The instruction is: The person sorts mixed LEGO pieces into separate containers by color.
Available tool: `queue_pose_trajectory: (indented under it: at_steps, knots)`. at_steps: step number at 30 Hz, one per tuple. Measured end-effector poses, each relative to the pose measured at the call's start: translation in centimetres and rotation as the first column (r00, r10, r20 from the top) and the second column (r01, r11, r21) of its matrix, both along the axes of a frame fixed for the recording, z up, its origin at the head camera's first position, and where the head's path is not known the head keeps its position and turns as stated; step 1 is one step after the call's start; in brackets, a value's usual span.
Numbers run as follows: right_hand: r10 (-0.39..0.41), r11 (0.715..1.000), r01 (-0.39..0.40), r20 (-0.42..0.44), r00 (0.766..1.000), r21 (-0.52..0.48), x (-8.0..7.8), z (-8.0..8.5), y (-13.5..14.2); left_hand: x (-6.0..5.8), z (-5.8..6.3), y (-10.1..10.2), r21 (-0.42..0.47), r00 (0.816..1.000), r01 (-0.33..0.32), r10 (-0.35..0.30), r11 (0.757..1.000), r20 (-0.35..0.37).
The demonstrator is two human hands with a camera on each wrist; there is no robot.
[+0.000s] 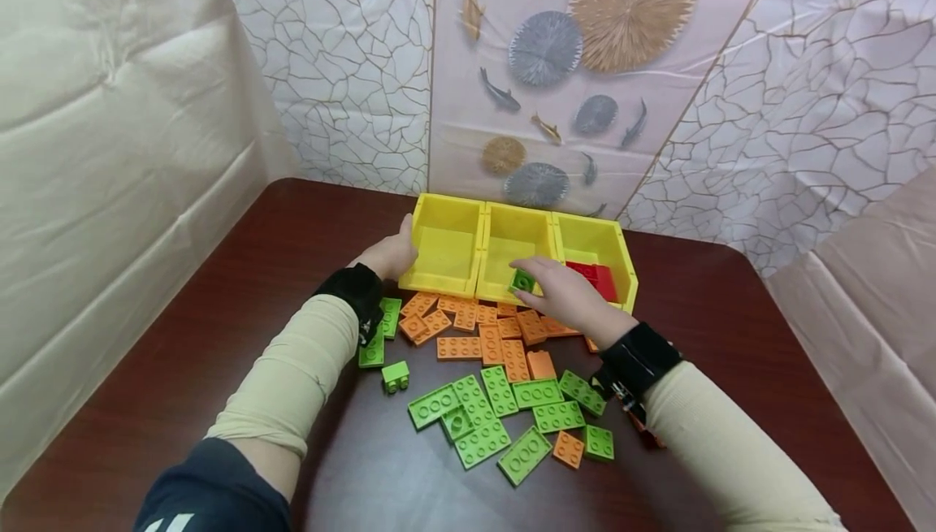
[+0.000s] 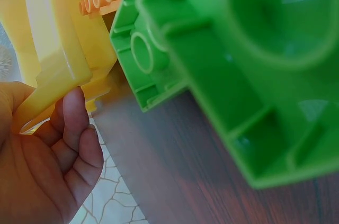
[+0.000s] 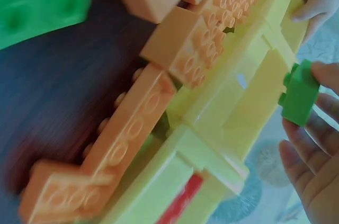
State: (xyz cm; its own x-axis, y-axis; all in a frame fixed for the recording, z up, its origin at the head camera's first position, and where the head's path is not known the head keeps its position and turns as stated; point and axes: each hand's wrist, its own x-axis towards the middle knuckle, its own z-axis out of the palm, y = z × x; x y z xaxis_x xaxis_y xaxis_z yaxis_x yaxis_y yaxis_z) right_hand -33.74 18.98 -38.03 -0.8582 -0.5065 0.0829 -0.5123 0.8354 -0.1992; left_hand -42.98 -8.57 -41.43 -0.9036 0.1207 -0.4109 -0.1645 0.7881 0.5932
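A yellow box (image 1: 448, 252) with three compartments stands toward the back of the table. My left hand (image 1: 392, 257) grips its left end wall; in the left wrist view the thumb and curled fingers (image 2: 74, 115) close round the rim. My right hand (image 1: 574, 295) pinches a small green building brick (image 3: 301, 92) between thumb and fingers. That brick is over the front part of the middle compartment, its studs showing in the right wrist view. Red bricks (image 1: 605, 283) lie in the right compartment.
Several orange bricks (image 1: 459, 348) lie along the box's front. Nearer sit several light green bricks (image 1: 483, 443), with one orange brick (image 1: 568, 449) among them. More green bricks (image 1: 371, 351) are under the left wrist. A patterned cloth (image 1: 351, 69) hangs behind the table.
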Motion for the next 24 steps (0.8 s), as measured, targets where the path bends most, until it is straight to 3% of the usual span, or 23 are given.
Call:
queue_pose_trajectory:
  at_steps: [6, 11, 14, 19, 24]
  knots:
    - [-0.053, 0.997, 0.055, 0.039, 0.998, -0.046, -3.1, -2.2, -1.3, 0.2, -0.2, 0.3, 0.013, 1.0, 0.012, -0.012, 1.0, -0.001]
    - [-0.07, 0.994, 0.076, 0.07, 0.995, -0.084, -4.5, -3.7, -1.9, 0.5, 0.0, 0.3, 0.001, 1.0, 0.005, -0.005, 1.0, -0.01]
    - [-0.09, 0.986, 0.105, 0.114, 0.989, -0.128, -4.9, -3.9, -2.2, 0.5, 0.2, 0.2, -0.004, 1.0, 0.006, -0.007, 1.0, -0.014]
    - [-0.098, 0.971, 0.143, 0.225, 0.969, -0.193, -5.1, -3.7, -2.4, 0.3, 0.3, 0.0, 0.026, 0.999, -0.048, 0.047, 0.999, 0.015]
    - [-0.058, 0.974, 0.12, 0.299, 0.952, -0.193, -5.1, -3.8, -2.3, 0.1, 0.4, -0.2, 0.042, 0.997, -0.081, 0.08, 0.996, 0.019]
